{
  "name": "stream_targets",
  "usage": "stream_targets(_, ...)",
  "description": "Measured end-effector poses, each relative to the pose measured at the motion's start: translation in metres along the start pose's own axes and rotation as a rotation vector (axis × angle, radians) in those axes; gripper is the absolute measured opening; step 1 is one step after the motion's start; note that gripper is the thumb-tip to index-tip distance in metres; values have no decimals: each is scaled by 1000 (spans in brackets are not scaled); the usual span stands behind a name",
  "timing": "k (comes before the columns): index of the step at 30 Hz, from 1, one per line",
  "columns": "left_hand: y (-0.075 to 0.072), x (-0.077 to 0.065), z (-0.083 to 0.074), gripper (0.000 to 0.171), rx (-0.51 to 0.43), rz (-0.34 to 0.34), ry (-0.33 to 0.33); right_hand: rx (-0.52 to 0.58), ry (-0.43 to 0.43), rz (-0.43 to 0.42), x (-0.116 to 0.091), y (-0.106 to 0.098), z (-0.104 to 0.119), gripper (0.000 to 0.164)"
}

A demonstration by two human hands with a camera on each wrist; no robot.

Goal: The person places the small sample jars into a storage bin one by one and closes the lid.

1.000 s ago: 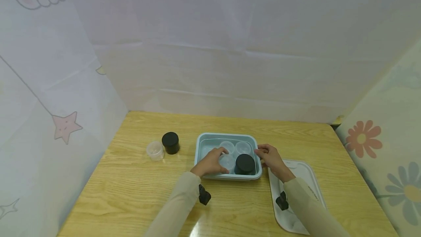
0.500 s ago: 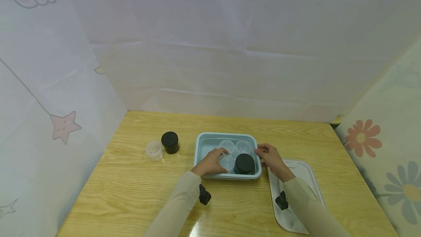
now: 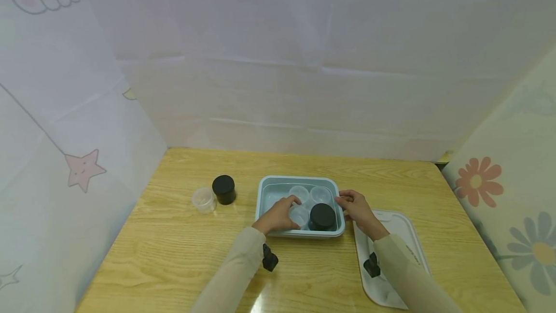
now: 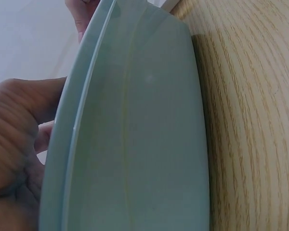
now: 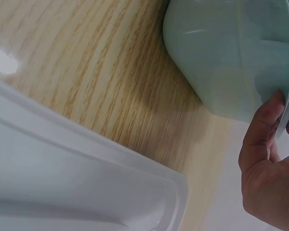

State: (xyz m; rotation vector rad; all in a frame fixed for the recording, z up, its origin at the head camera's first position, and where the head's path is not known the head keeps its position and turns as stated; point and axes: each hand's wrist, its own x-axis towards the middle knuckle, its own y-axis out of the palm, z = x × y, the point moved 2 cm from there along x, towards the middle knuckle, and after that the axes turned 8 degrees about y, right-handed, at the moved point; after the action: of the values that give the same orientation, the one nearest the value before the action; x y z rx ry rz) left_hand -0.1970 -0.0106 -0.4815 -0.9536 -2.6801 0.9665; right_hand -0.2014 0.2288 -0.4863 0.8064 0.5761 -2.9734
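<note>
Compared with the head view of half a second ago, we find nothing on the table displaced: only the framing has shifted slightly, and both hands keep their places.

We see the left hand (image 3: 278, 216) reaching over the near left edge of the pale blue plastic tub (image 3: 274, 190), its thumb and fingers bent in a half-open arc around the front translucent cup (image 3: 298, 217). Behind this cup, inside the tub, we note a back left translucent cup (image 3: 298, 194) and a back right translucent cup (image 3: 320, 194); a black-lidded jar (image 3: 322, 216) occupies the near right corner. In the right wrist view we observe the right hand (image 5: 269, 178) with its fingers nearly closed, pinching the tub's rim between thumb and fingertips at the right end. The tub rests on the wood-grain table (image 3: 173, 255), near its middle.

Left of the tub, well apart from it, we find a second black jar (image 3: 224, 189) just beside a loose translucent cup (image 3: 203, 200). To the tub's right lies a white rimmed tray or lid (image 3: 406, 228), we cannot tell which, partly covered by the right sleeve (image 3: 404, 264). Behind the table hangs a pale sheet (image 3: 278, 86); the left side bears a pink star (image 3: 84, 170), and the right a red flower (image 3: 476, 181).
</note>
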Motion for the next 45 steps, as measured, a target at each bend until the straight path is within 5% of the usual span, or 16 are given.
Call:
stream_targets(28,-15,-7,0,54,-18,-35,-8,-3,-11,2,0,1,0,43)
stream_targets(45,-51,-29,3,52,-49,-165,41,-12,-5,6,0,0,-1,47)
